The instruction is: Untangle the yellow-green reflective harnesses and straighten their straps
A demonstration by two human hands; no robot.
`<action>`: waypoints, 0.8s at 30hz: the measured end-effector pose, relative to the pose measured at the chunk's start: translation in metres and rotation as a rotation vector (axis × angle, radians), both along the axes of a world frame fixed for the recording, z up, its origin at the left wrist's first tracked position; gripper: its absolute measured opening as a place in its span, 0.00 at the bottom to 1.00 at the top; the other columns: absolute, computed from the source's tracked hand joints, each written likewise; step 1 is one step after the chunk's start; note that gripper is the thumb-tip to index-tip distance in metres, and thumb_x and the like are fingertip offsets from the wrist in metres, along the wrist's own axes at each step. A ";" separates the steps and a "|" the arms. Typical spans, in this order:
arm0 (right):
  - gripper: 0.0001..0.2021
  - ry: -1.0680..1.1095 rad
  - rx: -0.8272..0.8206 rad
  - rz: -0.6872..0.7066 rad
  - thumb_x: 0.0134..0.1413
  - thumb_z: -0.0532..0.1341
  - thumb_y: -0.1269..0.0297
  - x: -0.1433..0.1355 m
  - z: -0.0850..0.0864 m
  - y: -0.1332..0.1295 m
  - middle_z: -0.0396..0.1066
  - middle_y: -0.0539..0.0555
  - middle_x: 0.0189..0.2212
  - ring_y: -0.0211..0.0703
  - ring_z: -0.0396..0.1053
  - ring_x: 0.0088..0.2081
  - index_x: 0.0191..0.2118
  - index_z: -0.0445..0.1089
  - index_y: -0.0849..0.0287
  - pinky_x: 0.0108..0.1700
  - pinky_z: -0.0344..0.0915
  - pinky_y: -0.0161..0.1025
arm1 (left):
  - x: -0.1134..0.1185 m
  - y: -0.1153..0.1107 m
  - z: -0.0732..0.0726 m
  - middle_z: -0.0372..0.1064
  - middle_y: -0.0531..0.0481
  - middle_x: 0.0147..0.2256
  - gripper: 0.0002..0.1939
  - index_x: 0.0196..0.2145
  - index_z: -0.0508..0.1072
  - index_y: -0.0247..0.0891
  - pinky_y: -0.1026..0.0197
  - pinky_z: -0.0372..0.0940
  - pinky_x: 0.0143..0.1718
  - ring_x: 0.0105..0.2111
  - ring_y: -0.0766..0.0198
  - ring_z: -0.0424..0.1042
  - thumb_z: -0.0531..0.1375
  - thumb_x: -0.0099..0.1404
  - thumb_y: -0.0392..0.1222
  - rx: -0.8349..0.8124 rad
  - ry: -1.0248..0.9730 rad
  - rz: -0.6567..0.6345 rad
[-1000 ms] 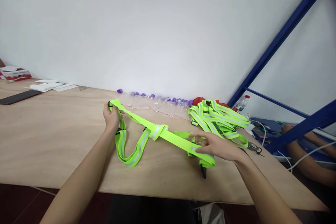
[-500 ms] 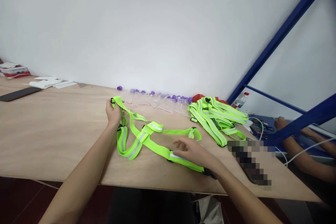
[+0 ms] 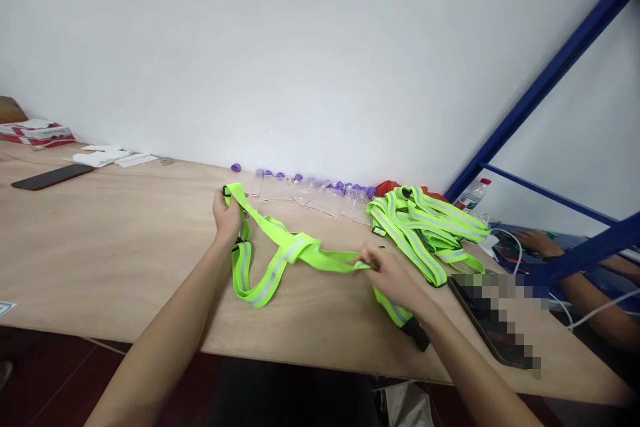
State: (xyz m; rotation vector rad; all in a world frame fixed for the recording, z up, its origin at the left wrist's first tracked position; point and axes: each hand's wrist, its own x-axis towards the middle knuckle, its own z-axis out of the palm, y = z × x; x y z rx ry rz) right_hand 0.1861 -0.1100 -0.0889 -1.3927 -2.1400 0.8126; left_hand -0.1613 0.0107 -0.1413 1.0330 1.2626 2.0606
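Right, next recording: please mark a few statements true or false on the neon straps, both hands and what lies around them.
1. The left hand grips the neon reflective harness near a black buckle. True.
2. The right hand is empty, lying flat on the wooden table. False: its fingers pinch the harness's webbing.
3. A pile of neon reflective straps lies to the right of the clear plastic bags. True.
4. The bottle behind that pile has a green cap. False: its cap is red.
5. Another person's arm shows at the right edge of the view. True.
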 end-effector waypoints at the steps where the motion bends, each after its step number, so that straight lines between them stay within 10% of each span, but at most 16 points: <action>1: 0.09 0.071 0.013 -0.030 0.54 0.52 0.68 0.009 0.006 0.002 0.64 0.51 0.31 0.48 0.70 0.38 0.30 0.47 0.52 0.41 0.65 0.44 | 0.000 0.000 0.001 0.72 0.56 0.28 0.07 0.36 0.63 0.41 0.69 0.62 0.16 0.14 0.72 0.65 0.59 0.63 0.43 0.004 0.003 -0.002; 8: 0.22 0.536 -0.089 -0.148 0.48 0.69 0.51 0.060 0.046 -0.001 0.63 0.47 0.31 0.38 0.62 0.23 0.43 0.61 0.51 0.28 0.59 0.39 | 0.008 -0.006 0.010 0.69 0.56 0.30 0.11 0.37 0.63 0.41 0.68 0.61 0.14 0.15 0.71 0.67 0.59 0.65 0.48 0.051 0.042 -0.087; 15: 0.31 0.426 -0.289 0.023 0.44 0.67 0.40 0.076 0.052 -0.018 0.67 0.54 0.36 0.39 0.61 0.24 0.52 0.66 0.50 0.25 0.58 0.40 | 0.012 -0.008 0.010 0.62 0.61 0.22 0.11 0.37 0.62 0.41 0.69 0.62 0.15 0.15 0.70 0.67 0.60 0.64 0.48 0.057 0.043 -0.101; 24: 0.17 -0.300 0.810 -0.503 0.59 0.56 0.62 0.074 0.047 -0.016 0.73 0.56 0.33 0.51 0.72 0.36 0.52 0.72 0.53 0.41 0.67 0.44 | 0.022 -0.017 0.016 0.64 0.57 0.31 0.12 0.41 0.62 0.41 0.69 0.64 0.17 0.17 0.72 0.69 0.61 0.65 0.47 0.137 0.094 -0.038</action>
